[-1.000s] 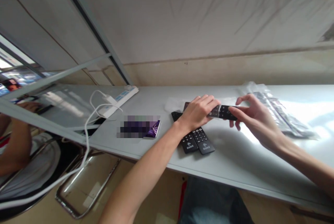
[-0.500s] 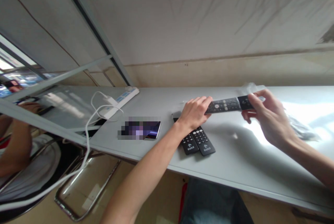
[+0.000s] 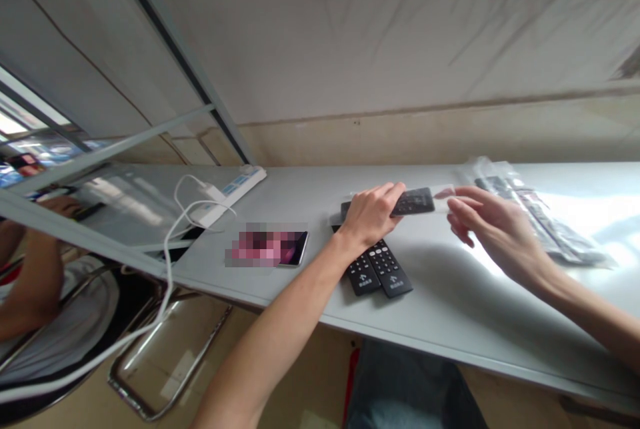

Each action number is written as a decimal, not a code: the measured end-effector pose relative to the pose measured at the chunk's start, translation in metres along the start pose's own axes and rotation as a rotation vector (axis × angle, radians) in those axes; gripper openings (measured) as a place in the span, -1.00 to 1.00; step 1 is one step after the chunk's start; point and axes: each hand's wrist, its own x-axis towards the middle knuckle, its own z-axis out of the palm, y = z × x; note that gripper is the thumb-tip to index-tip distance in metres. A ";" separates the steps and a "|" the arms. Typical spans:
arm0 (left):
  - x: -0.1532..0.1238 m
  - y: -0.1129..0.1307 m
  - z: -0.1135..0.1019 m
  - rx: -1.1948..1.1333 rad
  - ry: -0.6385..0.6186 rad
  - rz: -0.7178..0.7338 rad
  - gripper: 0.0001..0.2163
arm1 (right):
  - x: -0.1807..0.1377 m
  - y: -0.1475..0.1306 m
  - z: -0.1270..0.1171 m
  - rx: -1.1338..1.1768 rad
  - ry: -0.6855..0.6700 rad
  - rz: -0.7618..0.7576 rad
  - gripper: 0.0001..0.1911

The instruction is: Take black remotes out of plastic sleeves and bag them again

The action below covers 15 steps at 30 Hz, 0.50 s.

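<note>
My left hand (image 3: 370,216) is wrapped over a black remote control (image 3: 419,201), whose right end shows beyond my fingers. Clear plastic surrounds this remote, and a thin plastic bag (image 3: 444,198) extends past its right end. The thumb and forefinger of my right hand (image 3: 493,216) pinch that end of the bag. Below my left wrist lie two bare black remotes, a left one (image 3: 365,280) and a right one (image 3: 393,277), their upper parts covered by my hand and forearm. Beyond my right hand rests a pile of bagged remotes (image 3: 555,232), partly hidden by it.
A phone (image 3: 296,248) lies left of the remotes on the grey table (image 3: 475,322). Behind it are a white power strip (image 3: 243,188) and a white cable (image 3: 167,276) running off the edge. A metal-framed partition (image 3: 195,112) stands left; past it sits another person (image 3: 37,276).
The held remote has moved left, deeper into its bag. My right hand has shifted from the remote's end to the bag's end, uncovering more of the bagged pile. The phone screen has changed.
</note>
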 end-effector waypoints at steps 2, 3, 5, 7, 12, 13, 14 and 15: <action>0.000 0.000 -0.001 0.000 -0.005 0.001 -0.88 | -0.002 0.002 0.000 -0.011 -0.088 0.006 -0.52; 0.000 0.001 -0.001 0.001 -0.010 0.005 -0.89 | -0.003 0.003 0.001 -0.009 -0.134 0.011 -0.49; -0.001 0.000 -0.002 0.002 -0.019 0.021 -0.88 | -0.004 0.006 0.001 0.005 -0.205 0.028 -0.44; -0.001 0.000 -0.004 0.003 -0.019 0.040 -0.88 | -0.004 0.008 0.001 0.009 -0.230 0.042 -0.42; -0.001 0.000 -0.006 0.015 0.007 0.075 -0.86 | -0.004 0.003 0.000 0.022 -0.219 0.017 -0.42; -0.001 0.000 -0.006 0.017 0.016 0.078 -0.85 | -0.004 0.001 0.000 0.034 -0.214 0.008 -0.42; -0.001 0.001 -0.006 0.015 0.026 0.080 -0.83 | -0.004 -0.001 0.000 0.046 -0.205 -0.003 -0.43; -0.001 0.001 -0.006 0.011 0.036 0.083 -0.81 | -0.003 -0.003 0.000 0.056 -0.193 -0.017 -0.45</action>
